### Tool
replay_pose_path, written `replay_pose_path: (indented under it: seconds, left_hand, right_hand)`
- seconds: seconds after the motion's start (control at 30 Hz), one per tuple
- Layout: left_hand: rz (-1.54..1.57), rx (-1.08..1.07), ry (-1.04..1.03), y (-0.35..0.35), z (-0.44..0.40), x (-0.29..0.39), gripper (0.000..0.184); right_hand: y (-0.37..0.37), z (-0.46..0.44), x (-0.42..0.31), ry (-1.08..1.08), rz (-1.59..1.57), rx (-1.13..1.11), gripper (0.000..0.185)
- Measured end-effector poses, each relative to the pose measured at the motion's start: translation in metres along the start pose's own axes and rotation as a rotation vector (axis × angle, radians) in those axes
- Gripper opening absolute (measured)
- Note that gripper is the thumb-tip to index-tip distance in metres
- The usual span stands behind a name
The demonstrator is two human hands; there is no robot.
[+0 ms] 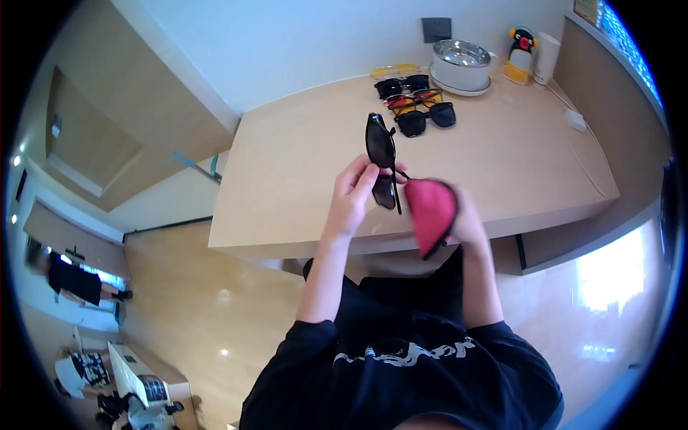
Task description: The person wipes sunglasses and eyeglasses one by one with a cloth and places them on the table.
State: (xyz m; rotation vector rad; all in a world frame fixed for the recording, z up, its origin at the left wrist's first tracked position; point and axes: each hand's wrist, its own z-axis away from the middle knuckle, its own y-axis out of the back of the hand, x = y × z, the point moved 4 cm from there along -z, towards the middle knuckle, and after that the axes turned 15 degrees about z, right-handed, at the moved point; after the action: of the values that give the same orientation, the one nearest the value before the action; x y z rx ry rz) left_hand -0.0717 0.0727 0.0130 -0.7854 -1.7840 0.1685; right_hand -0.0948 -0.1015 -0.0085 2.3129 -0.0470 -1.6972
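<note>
This looks like a shared, office-like room, its exact use unclear: a pale wooden desk (301,158) stands against a white wall (308,43), a dark wall plate (436,30) above the desk, and beyond the desk's left side people (93,369) are near another table (127,364).

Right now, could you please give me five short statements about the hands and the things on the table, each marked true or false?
1. The left hand holds black sunglasses. True.
2. The right hand is empty. False: the right hand holds a pink item with a black edge.
3. The bowl stands on a saucer. True.
4. In the picture, the penguin is left of the bowl. False: the penguin is right of it.
5. More glasses lie on the table. True.
</note>
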Motion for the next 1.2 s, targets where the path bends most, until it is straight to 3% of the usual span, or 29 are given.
replay_pose_path:
  seconds: [0.03,0.1,0.17,0.23,0.37,0.43,0.47,0.53,0.57,0.67,0.73,0.93,1.03,1.13,1.2]
  left_hand:
    - [0.003,0.015,-0.016,0.004,-0.004,0.006,0.022]
    - [-0.277,-0.047,0.041,0.015,-0.015,0.018,0.018]
    - [-0.413,0.034,0.069,0.025,-0.031,0.022,0.015]
    - [-0.466,0.029,0.028,0.028,-0.057,0.011,0.017]
    - [-0.948,-0.036,0.113,-0.005,-0.101,-0.026,0.015]
    - [-1.079,-0.07,0.087,-0.024,-0.116,-0.05,0.015]
    - [-1.084,-0.061,0.091,-0.029,-0.121,-0.064,0.015]
    - [-1.335,-0.101,-0.19,-0.04,-0.126,-0.08,0.017]
    - [-1.339,-0.094,-0.188,-0.037,-0.128,-0.086,0.017]
    - [-1.465,-0.161,-0.098,-0.035,-0.135,-0.103,0.017]
    - [-1.621,-0.203,-0.197,-0.033,-0.134,-0.107,0.015]
    - [-1.607,-0.115,-0.433,-0.02,-0.129,-0.11,0.015]
    - [-1.552,-0.124,-0.322,-0.012,-0.131,-0.113,0.022]
    - [-1.551,-0.073,-0.453,-0.02,-0.124,-0.106,0.024]
    - [-1.556,-0.103,-0.433,-0.022,-0.122,-0.106,0.027]
  right_hand:
    - [0.023,0.005,0.019,-0.042,-0.038,0.147,0.034]
    - [0.075,0.005,0.062,-0.081,-0.058,0.369,0.032]
    - [0.121,0.012,0.078,0.002,-0.063,0.53,0.035]
    - [0.151,0.019,0.089,-0.063,-0.084,0.536,0.036]
    - [0.159,0.027,0.103,-0.177,-0.153,0.624,0.033]
    - [0.155,0.028,0.094,-0.116,0.13,0.58,0.031]
    - [0.155,0.028,0.097,-0.11,0.116,0.566,0.031]
    - [0.155,0.028,0.096,-0.192,0.145,0.548,0.031]
    - [0.155,0.028,0.097,-0.271,0.18,0.545,0.031]
    - [0.157,0.029,0.095,-0.122,0.23,0.576,0.031]
    - [0.158,0.032,0.094,-0.117,0.272,0.549,0.032]
    - [0.151,0.031,0.084,-0.054,0.254,0.578,0.027]
    - [0.152,0.033,0.082,-0.068,0.274,0.561,0.029]
    - [0.154,0.035,0.085,-0.059,0.332,0.582,0.033]
    - [0.154,0.036,0.086,-0.053,0.36,0.575,0.033]
